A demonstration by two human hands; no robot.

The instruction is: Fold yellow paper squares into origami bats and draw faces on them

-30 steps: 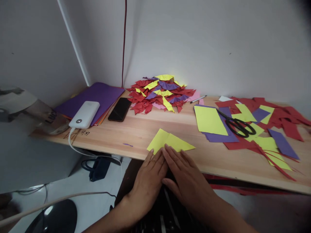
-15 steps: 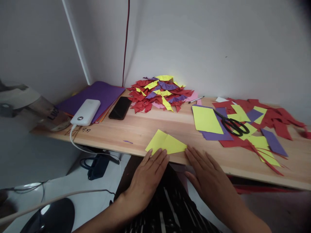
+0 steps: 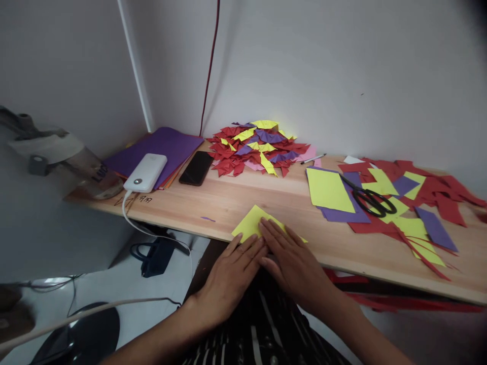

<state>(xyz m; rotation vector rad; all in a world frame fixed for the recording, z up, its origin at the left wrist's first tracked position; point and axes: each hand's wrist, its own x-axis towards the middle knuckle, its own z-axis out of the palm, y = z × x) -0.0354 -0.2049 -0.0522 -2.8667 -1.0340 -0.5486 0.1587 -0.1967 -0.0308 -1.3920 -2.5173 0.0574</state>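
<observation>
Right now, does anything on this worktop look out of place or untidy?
Yes, mainly at the right: paper scraps overlap in a loose scatter, with thin red strips trailing toward the front edge. A purple sliver also lies alone, left of the yellow paper, like a stray offcut. I see no spill.

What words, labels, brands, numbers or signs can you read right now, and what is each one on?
"LUC": dark letters on the clear container at far left; any further letters can't be made out.
Handwritten marks on the wooden tabletop, near its front edge: not clear enough to read.
White power bank, small round display: too small to read.
</observation>
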